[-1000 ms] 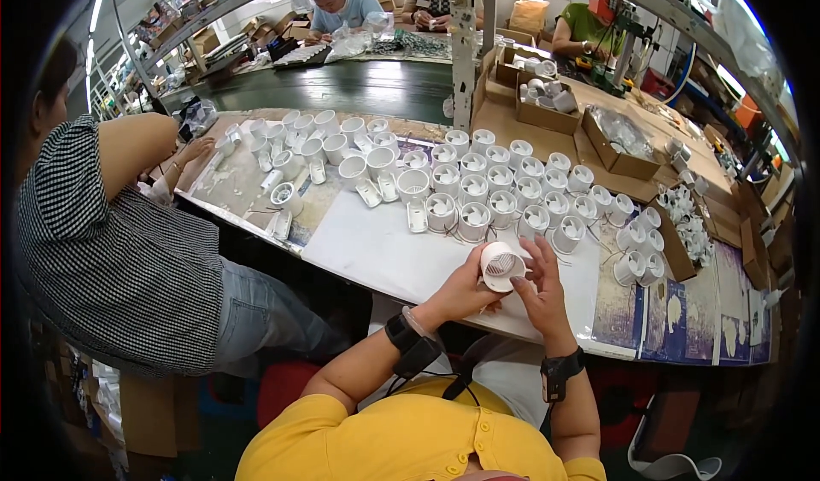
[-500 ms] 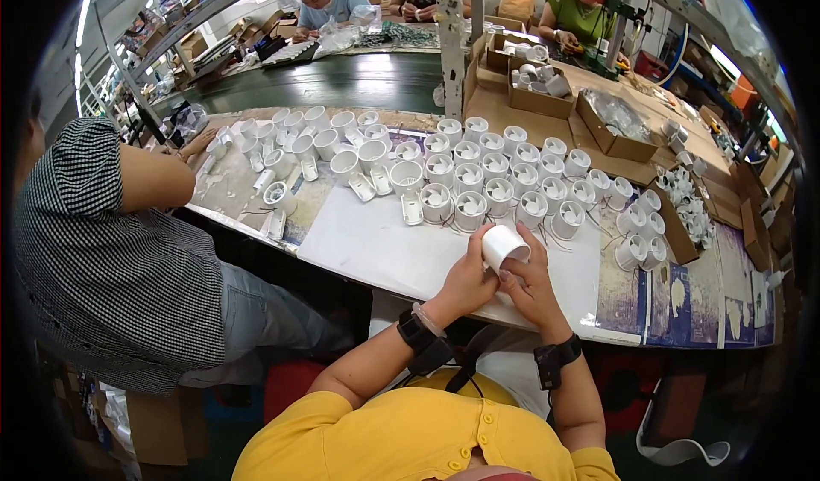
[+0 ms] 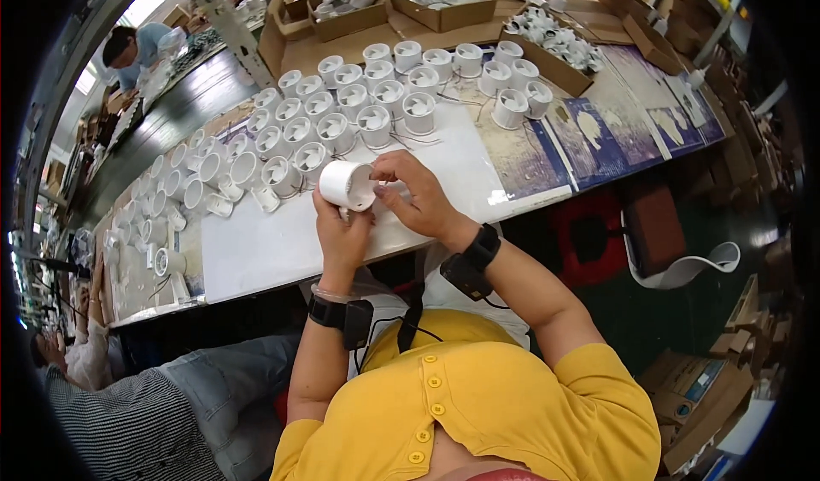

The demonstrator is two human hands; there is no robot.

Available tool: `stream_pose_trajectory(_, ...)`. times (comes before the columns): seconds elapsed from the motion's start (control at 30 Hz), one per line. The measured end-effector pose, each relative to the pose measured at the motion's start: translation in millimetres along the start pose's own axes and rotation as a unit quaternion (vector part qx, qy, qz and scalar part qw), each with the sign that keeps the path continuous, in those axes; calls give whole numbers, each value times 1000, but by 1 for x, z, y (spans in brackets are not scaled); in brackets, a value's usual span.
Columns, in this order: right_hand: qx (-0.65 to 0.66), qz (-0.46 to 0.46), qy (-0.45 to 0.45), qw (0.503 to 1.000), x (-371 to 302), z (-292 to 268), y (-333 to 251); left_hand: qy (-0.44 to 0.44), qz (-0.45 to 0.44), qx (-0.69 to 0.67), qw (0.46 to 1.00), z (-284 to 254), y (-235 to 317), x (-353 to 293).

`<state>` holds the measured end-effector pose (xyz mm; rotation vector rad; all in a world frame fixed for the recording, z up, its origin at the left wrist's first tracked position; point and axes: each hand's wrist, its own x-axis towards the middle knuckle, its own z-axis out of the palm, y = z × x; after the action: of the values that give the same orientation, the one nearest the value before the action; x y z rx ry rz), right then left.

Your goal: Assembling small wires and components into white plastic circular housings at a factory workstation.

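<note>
Cup (image 3: 343, 182) is tilted above the white sheet (image 3: 248, 259), grasped by the left hand (image 3: 344, 233), open end apparently turned rightward to suit the right hand (image 3: 418, 199), whose hold is unclear.

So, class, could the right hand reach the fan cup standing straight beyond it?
Probably yes: mostly white sheet lies between the right hand and that fan cup, while the left hand supports the held cup.

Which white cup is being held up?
The white cup in the left hand, its open end toward the right hand; the others nearby rest on the table.
</note>
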<state>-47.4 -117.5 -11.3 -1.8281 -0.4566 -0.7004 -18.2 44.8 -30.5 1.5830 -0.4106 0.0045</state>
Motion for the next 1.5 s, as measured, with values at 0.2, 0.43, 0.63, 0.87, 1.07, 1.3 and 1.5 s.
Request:
stream_pose_trajectory(0.2, 23, 99, 18, 995, -9, -8, 0, 7, -7, -51, 999, 6, 5, -3)
stream_pose_trajectory(0.43, -197, 31, 234, 952, 7, -93, 12, 13, 11, -72, 997, 2, 2, -7)
stream_pose_trajectory(0.63, -106, 197, 377, 899, 41, -234, 98, -13, 12, -82, 996, 2, -1, -6)
stream_pose_trajectory(0.87, -129, 297, 200, 925, 65, -265, 168, -16, 12, -105, 994, 2, -2, -4)
stream_pose_trajectory(1.07, -1, 328, 111, 938, 77, -217, 174, -12, 9, -77, 997, 0, -2, -5)
stream_pose_trajectory(1.3, -55, 346, 119, 929, 93, -149, 172, -25, 3, -69, 997, 5, 6, -7)
stream_pose_trajectory(1.5, -18, 340, 131, 931, 95, -147, 155, -41, -2, -88, 995, 6, 3, 0)
